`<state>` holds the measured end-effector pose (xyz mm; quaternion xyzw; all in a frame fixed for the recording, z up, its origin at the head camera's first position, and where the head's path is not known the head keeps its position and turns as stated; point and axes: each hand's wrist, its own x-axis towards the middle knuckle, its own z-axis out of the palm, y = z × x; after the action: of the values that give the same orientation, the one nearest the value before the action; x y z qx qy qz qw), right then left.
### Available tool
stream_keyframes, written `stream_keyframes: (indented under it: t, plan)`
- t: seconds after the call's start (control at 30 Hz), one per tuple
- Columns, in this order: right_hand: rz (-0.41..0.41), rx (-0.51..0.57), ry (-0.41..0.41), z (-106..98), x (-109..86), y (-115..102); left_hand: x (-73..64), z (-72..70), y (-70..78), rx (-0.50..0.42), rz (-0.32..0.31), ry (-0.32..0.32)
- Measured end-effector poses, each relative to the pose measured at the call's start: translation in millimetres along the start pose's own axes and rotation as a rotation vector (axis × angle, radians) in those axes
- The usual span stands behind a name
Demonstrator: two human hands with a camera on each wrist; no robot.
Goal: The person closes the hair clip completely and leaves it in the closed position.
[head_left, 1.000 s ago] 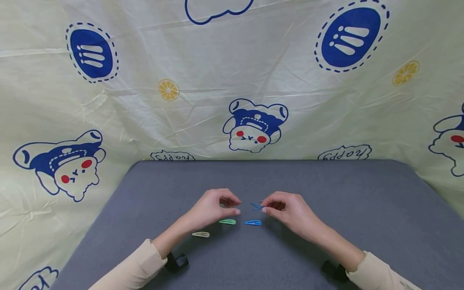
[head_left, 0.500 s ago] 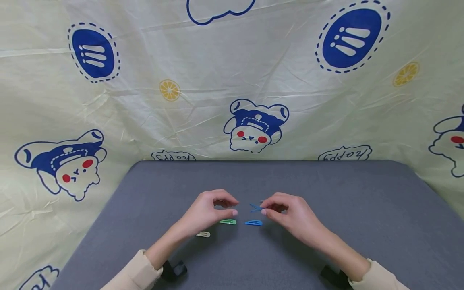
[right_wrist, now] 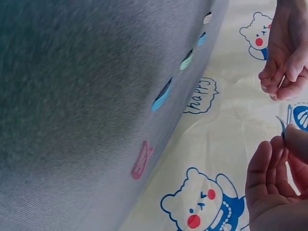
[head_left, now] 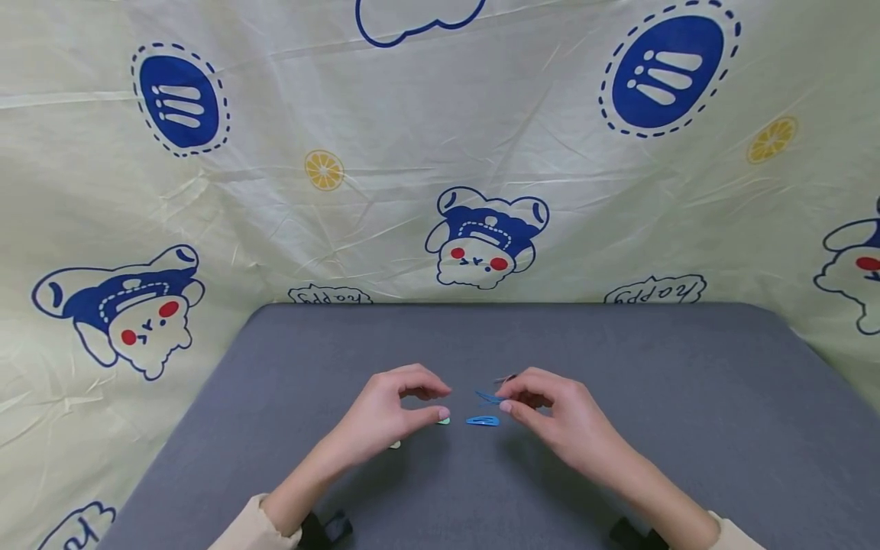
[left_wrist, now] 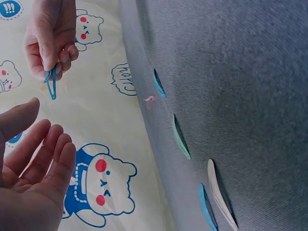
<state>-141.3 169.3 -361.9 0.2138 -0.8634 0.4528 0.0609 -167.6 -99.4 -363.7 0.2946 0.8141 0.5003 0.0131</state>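
My right hand (head_left: 560,409) pinches a blue snap hair clip (head_left: 488,397) between thumb and forefinger, above the table. In the left wrist view this hair clip (left_wrist: 53,89) points down from the fingertips, its frame and tongue apart at one end. Facing it, my left hand (head_left: 392,412) hovers with fingers gently bent and thumb apart, holding nothing. Below lie a second blue hair clip (head_left: 483,421) and a green one (head_left: 444,421), partly hidden by the left thumb. A beige hair clip (head_left: 395,444) is mostly covered by the left hand.
Behind the right fingers a pink hair clip (right_wrist: 141,161) lies on the grey table (head_left: 619,344). Another blue hair clip (left_wrist: 207,207) rests near the beige one in the left wrist view. A patterned cloth (head_left: 385,229) hangs behind the table's far edge.
My left hand has shifted slightly left and down, covering more of the green and beige clips. The right hand has moved slightly right and down; the held clip's prongs look less spread from above.
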Motion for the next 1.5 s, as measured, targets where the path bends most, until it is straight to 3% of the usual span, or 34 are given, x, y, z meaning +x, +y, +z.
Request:
stream_keyframes:
  t: [0.3, 0.6, 0.77, 1.03, 1.5]
  plan:
    - [0.012, -0.023, -0.008, -0.4, -9.3, -17.2, -9.4, 1.1, 9.7, -0.01, 0.0, 0.007]
    - [-0.062, 0.007, 0.011, 3.8, -21.9, -27.6, -22.4, 2.1, 18.0, -0.09, -0.052, 0.007]
    - [-0.059, 0.019, 0.006, 4.3, -27.6, -32.2, -27.8, 3.7, 20.6, -0.113, -0.055, 0.001]
    - [0.013, 0.045, 0.017, 6.0, -35.8, -40.2, -34.9, 8.7, 25.5, -0.121, 0.009, 0.009]
    - [-0.095, 0.072, 0.058, 14.8, -43.1, -40.0, -37.9, 18.8, 28.3, -0.131, 0.041, 0.019]
